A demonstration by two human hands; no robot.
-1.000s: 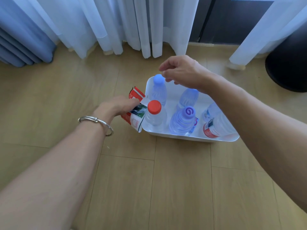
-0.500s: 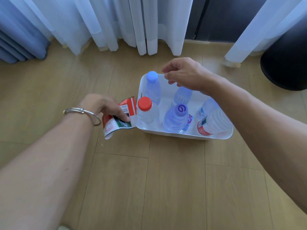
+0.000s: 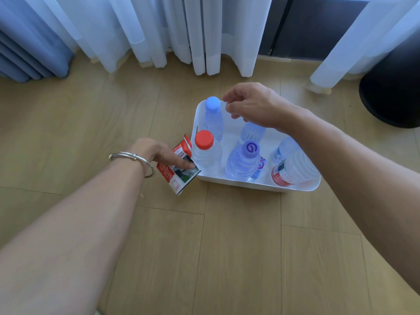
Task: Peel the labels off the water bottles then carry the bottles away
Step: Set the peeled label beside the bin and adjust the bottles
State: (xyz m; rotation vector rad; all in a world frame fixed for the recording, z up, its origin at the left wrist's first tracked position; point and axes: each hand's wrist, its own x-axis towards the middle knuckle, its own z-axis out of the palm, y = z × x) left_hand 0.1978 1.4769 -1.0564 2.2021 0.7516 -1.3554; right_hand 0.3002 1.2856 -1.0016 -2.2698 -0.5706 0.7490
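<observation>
A white tub [image 3: 256,186] on the wooden floor holds several water bottles. A red-capped bottle [image 3: 205,151] without a label stands at its near left corner, a blue-capped one [image 3: 213,117] behind it, a purple-capped one [image 3: 246,161] in the middle. A bottle with a red label [image 3: 293,170] leans at the right. My left hand [image 3: 162,153] pinches a peeled red-and-white label [image 3: 179,172] just left of the tub. My right hand [image 3: 252,104] hovers over the tub's back, fingers curled, holding nothing.
White sheer curtains [image 3: 159,30] hang along the back, with blue drapes [image 3: 27,42] at the far left. A black round object [image 3: 393,92] stands at the right. A silver bracelet [image 3: 134,160] is on my left wrist.
My left hand pulled the label away from the red-capped bottle, out to the left and back close to the tub's side. My right hand stayed hovering over the tub.
</observation>
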